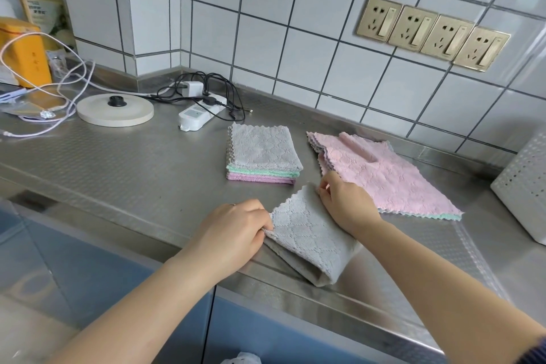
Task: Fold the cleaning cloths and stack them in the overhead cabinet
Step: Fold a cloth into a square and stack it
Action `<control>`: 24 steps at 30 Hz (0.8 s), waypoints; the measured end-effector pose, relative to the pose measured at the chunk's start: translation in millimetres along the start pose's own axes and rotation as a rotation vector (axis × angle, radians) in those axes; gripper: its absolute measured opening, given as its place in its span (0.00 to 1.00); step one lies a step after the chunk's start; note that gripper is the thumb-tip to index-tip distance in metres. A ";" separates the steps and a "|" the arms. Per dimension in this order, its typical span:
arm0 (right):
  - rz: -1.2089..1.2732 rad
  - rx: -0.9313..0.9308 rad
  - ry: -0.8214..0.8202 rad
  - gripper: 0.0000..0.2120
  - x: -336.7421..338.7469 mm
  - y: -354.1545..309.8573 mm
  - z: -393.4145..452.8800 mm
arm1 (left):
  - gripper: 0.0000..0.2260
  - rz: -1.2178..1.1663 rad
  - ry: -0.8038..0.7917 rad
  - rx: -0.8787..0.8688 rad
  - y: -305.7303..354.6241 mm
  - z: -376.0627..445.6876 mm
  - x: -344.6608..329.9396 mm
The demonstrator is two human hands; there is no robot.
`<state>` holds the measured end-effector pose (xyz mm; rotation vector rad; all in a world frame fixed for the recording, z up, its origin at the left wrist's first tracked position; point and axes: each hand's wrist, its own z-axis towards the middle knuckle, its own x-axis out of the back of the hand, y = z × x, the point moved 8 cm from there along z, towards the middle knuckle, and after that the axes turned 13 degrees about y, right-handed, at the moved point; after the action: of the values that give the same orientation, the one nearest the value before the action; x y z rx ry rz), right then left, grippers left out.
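The steel counter (124, 162) fills most of the view; its near edge runs off at 5 o'clock, and the blue cupboard fronts (88, 284) below it are blurred. The tiled wall (295, 38) carries four gold sockets (432, 33) toward 1 o'clock. At 3 o'clock a white perforated box (523, 186) is cut by the frame edge. At 10 o'clock the yellow packets (25, 52) are partly cut off and their print is too soft to read.

The unfolded pile, pink cloth (381, 171) on top, lies at 2 o'clock from the hands; only the edges of the cloths beneath show. The folded stack (263, 154) sits at 12 o'clock, grey over green over pink. The grey cloth (307, 236), folded over, lies at the counter's near edge between both hands.

A round cream base (115, 111) and a white power strip (201, 112) with tangled black cables (218, 91) sit toward 11 o'clock.

The left hand (233, 230) pinches the cloth's left edge, fingers curled; its fingertips are hidden under the cloth. The right hand (345, 201) pinches the far corner between thumb and fingers.
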<state>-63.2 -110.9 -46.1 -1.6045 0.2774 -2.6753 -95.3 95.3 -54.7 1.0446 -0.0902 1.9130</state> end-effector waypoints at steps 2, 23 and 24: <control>-0.057 0.020 -0.032 0.11 -4.1 -3.0 1.4 | 0.06 0.014 0.001 -0.008 -0.3 0.7 -0.3; 0.476 -0.571 -0.338 0.14 25.6 72.4 -56.0 | 0.27 0.011 -0.407 -0.193 85.7 -1.2 -64.3; 0.480 -0.572 -0.364 0.13 22.8 70.9 -56.2 | 0.27 0.011 -0.409 -0.186 86.4 -1.3 -64.1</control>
<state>-129.2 -174.7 -63.1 -1.7997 1.3095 -1.9937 -147.2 2.5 -71.1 1.2920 -0.4972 1.6391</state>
